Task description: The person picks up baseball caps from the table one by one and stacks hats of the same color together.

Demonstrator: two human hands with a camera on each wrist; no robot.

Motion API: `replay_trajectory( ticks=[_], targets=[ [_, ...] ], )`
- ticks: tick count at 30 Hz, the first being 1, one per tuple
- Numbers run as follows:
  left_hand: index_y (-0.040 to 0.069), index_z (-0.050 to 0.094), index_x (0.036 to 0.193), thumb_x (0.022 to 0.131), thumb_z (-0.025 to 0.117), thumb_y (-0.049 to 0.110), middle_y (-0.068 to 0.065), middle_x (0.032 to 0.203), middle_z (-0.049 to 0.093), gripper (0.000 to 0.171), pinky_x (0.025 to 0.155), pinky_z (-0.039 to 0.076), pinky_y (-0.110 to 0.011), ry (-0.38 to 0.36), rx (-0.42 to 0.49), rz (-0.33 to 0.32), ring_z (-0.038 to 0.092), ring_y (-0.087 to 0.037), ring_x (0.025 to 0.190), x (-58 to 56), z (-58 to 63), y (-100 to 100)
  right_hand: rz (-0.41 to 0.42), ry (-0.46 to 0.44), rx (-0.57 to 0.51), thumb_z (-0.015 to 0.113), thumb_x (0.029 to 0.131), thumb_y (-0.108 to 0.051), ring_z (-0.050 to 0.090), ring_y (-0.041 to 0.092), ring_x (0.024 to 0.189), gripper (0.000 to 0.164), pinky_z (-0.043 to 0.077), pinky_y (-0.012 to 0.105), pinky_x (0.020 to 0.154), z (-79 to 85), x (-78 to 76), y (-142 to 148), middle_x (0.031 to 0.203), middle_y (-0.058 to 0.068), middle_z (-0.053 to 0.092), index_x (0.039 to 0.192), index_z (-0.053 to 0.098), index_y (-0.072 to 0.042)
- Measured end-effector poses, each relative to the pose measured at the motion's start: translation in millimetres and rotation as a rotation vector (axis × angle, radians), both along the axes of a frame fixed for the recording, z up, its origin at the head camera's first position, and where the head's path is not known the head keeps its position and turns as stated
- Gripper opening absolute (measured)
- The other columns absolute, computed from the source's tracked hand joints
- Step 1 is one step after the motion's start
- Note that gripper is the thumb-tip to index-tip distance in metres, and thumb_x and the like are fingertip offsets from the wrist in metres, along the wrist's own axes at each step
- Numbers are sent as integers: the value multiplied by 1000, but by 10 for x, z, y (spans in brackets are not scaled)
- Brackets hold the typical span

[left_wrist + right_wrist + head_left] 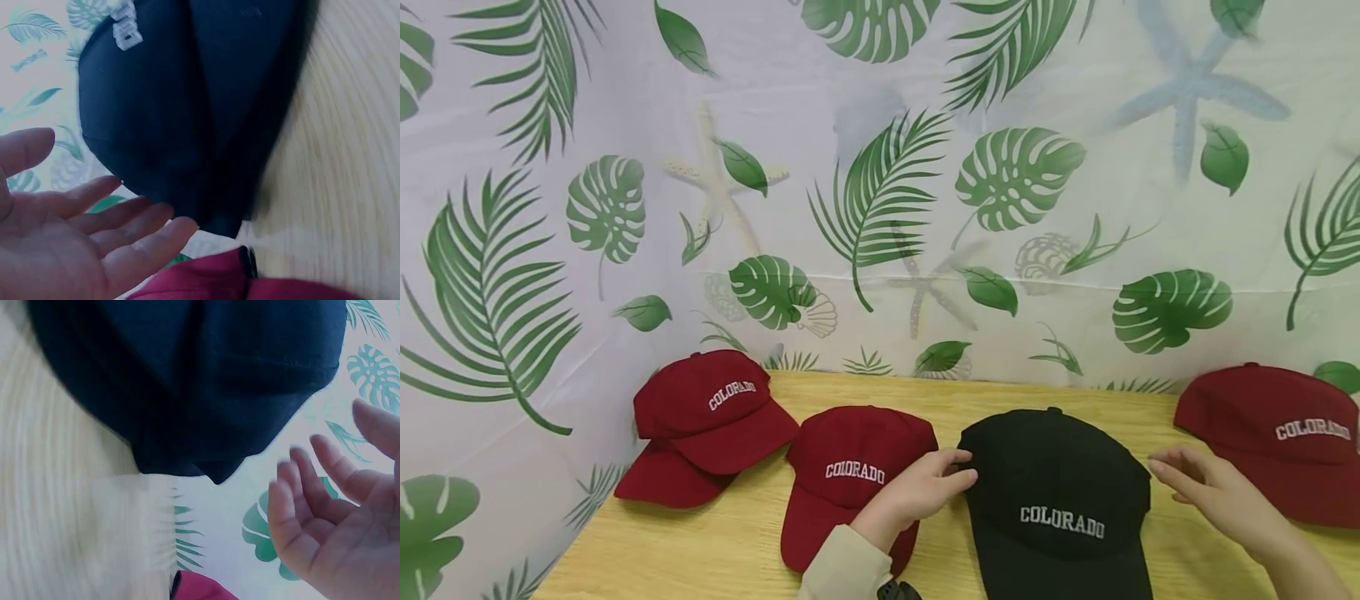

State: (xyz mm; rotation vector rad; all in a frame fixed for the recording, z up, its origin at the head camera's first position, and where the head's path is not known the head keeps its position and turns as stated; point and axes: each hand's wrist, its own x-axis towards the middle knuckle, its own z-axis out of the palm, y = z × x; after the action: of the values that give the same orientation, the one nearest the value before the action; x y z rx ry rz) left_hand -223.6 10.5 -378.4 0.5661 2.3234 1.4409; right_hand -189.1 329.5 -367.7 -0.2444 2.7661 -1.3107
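A black baseball cap (1056, 475) with white COLORADO lettering lies on the table between my two hands, its brim toward me. My left hand (917, 492) reaches in from its left side, fingertips right at the cap's edge. In the left wrist view, the fingers (150, 240) are extended with the palm up, overlapping the edge of the cap (156, 112). My right hand (1217, 492) is at the cap's right side, fingers loosely bent. In the right wrist view a gap shows between those fingertips and the cap (206, 394).
A red COLORADO cap (865, 450) sits just left of the black one, partly behind my left forearm. Farther left, two red caps (707, 408) are stacked. Another red cap (1277, 442) stands at the right. A leaf-patterned cloth (880, 333) hangs behind the wooden table (715, 550).
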Motion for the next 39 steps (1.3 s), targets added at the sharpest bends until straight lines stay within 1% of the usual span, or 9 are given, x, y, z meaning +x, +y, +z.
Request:
replay_trajectory(
  ticks=[3, 6, 10, 12, 17, 19, 27, 33, 39],
  targets=[
    [7, 40, 114, 80, 43, 29, -2, 114, 38, 40, 82, 30, -30, 49, -68, 14, 34, -14, 104, -69, -22, 28, -14, 54, 57, 35, 83, -32, 42, -2, 83, 45, 38, 32, 67, -20, -26, -44, 105, 17, 43, 110, 38, 4],
    [7, 38, 116, 81, 42, 30, -3, 115, 38, 42, 84, 27, -29, 144, -174, 29, 33, -13, 105, -137, -40, 99, -6, 47, 78, 36, 83, -34, 41, 4, 85, 47, 36, 36, 68, -41, -48, -80, 105, 17, 43, 110, 38, 4],
    [7, 40, 113, 81, 42, 30, -3, 111, 42, 40, 82, 29, -28, 191, -236, 77, 38, -12, 100, -232, -68, 188, 7, 39, 60, 36, 83, -33, 41, 5, 86, 48, 36, 36, 68, -71, -62, -114, 105, 18, 42, 110, 37, 6],
    [7, 43, 108, 81, 42, 28, -3, 104, 45, 34, 78, 32, -27, 187, -214, 107, 42, -11, 93, -283, -86, 220, 7, 41, 55, 36, 83, -33, 40, 5, 87, 48, 36, 36, 69, -83, -69, -122, 106, 18, 42, 110, 37, 6],
    [9, 46, 88, 81, 44, 23, 0, 80, 46, 16, 62, 34, -23, 197, -142, 154, 42, -11, 71, -386, -134, 269, 15, 30, 42, 34, 83, -35, 37, 26, 95, 51, 35, 40, 71, -103, -92, -120, 107, 20, 40, 111, 36, 8],
    [9, 46, 82, 81, 44, 20, 0, 72, 43, 11, 56, 33, -23, 198, -116, 163, 40, -11, 65, -418, -157, 291, 13, 31, 48, 34, 83, -35, 37, 28, 96, 51, 35, 40, 71, -112, -102, -118, 107, 20, 41, 111, 36, 8],
    [10, 41, 71, 81, 44, 15, 0, 62, 37, 12, 47, 30, -22, 191, -55, 241, 37, -12, 55, -500, -264, 372, -4, 90, 50, 39, 82, -29, 41, 2, 83, 38, 37, 26, 66, -161, -155, -123, 102, 16, 43, 101, 42, 5],
    [10, 41, 70, 81, 44, 14, 0, 60, 37, 12, 47, 30, -22, 220, -48, 287, 37, -12, 54, -520, -267, 384, -40, 200, 132, 40, 83, -22, 40, 4, 70, 22, 35, 23, 56, -166, -170, -172, 82, 8, 46, 84, 45, -1],
    [8, 41, 67, 80, 45, 11, 1, 59, 37, 14, 46, 30, -21, 283, -36, 333, 37, -11, 53, -520, -263, 400, -85, 310, 286, 40, 83, -14, 32, 10, 50, 14, 28, 24, 44, -158, -206, -248, 59, 1, 35, 75, 40, -4]
  ],
)
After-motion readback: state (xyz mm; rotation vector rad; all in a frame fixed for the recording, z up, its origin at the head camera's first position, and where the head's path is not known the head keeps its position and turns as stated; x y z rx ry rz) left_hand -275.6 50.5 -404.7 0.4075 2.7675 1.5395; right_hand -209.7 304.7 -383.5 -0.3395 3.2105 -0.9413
